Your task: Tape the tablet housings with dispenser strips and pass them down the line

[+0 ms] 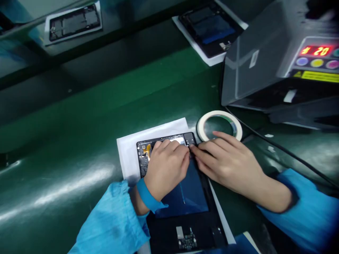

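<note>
An opened tablet (pixel 161 234) lies on a white sheet (pixel 127 158), its inner parts facing up. Bare circuitry shows at its upper left, a blue panel (pixel 194 197) fills the middle, and a small circuit board (pixel 187 240) sits near the bottom. My left hand (pixel 165 167), with a blue band on the wrist, rests over the tablet's upper part with its fingers curled closed. At the upper right corner, my right hand (pixel 229 164) has thumb and forefinger together, close to the left fingertips. Whatever lies between the fingers is hidden or too small to make out.
A roll of white tape (pixel 201 128) lies just beyond my right hand. At the right stands a grey machine (pixel 254 53) with a red lit display; a black cable (pixel 286 151) runs from it. Two more opened tablets (pixel 212 28) (pixel 75 23) lie on white sheets farther back.
</note>
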The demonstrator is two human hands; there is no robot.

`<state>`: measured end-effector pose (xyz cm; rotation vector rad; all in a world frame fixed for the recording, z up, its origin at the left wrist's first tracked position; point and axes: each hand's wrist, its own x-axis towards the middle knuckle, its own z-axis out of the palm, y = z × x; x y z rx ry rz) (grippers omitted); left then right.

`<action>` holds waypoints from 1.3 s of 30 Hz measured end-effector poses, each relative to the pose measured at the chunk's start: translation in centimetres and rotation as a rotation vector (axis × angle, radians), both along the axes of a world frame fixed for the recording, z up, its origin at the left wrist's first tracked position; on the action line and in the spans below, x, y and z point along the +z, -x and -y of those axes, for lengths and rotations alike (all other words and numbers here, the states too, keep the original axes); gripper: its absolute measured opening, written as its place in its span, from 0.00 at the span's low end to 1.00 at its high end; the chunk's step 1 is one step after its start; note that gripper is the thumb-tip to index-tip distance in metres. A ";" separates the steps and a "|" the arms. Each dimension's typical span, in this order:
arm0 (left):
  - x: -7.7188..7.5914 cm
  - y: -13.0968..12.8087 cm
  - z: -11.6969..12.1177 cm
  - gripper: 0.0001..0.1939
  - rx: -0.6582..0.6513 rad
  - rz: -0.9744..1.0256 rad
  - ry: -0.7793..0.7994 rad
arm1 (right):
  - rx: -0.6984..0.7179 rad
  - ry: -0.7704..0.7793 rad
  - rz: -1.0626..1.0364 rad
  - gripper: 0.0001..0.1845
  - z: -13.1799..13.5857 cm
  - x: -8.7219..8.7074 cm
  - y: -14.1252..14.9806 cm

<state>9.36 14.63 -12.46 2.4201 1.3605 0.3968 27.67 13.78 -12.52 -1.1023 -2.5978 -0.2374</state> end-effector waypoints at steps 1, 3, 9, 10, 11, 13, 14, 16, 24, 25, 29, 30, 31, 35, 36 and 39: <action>0.1 0.0 -0.1 0.10 0.000 -0.003 0.003 | -0.010 -0.002 0.032 0.11 0.2 0.1 0.2; 0.3 0.0 -0.2 0.10 -0.007 -0.009 0.009 | -0.042 0.008 0.073 0.15 0.5 0.2 0.5; 1.2 -0.1 -0.4 0.05 0.036 0.007 0.048 | -0.026 0.075 -0.144 0.17 1.9 0.4 -0.8; 1.3 -0.2 -0.6 0.05 0.046 0.006 0.064 | -0.024 0.062 -0.208 0.16 2.5 0.6 -1.4; 1.5 -0.3 -0.8 0.05 0.057 -0.002 0.078 | -0.031 0.045 -0.271 0.15 3.2 0.9 -2.1; 1.8 -0.6 -1.3 0.08 0.076 -0.035 0.098 | -0.074 0.009 -0.370 0.14 4.7 1.5 -4.0; 1.9 -0.8 -1.5 0.09 0.084 -0.056 0.105 | -0.108 -0.015 -0.400 0.14 5.4 1.8 -5.1; 2.2 -1.1 -1.8 0.10 0.091 -0.092 0.122 | -0.193 -0.083 -0.423 0.13 6.4 2.2 -7.4; 2.9 -2.0 -2.8 0.14 0.135 -0.186 0.118 | -0.568 -0.427 -0.239 0.17 5.5 2.2 -16.0; 3.1 -2.1 -2.8 0.14 0.142 -0.177 0.116 | -0.601 -0.460 -0.189 0.16 5.2 2.1 -16.9; 4.9 -1.1 -1.5 0.11 0.122 0.051 0.320 | -0.621 -0.505 -0.111 0.12 3.7 1.9 -18.3; 5.6 -0.4 -0.8 0.12 0.115 0.129 0.382 | -0.624 -0.473 -0.108 0.13 3.4 2.0 -18.2; 6.2 0.4 -0.1 0.13 0.118 0.191 0.419 | -0.629 -0.435 -0.102 0.13 3.1 2.2 -18.1; 8.0 4.5 2.8 0.14 0.213 0.237 0.375 | -0.659 -0.346 -0.070 0.11 2.3 3.0 -17.4; 8.1 5.5 3.4 0.15 0.233 0.234 0.369 | -0.646 -0.368 -0.075 0.10 2.3 3.2 -17.2; 7.6 7.9 4.6 0.14 0.249 0.230 0.339 | -0.553 -0.475 -0.155 0.04 3.4 3.6 -15.7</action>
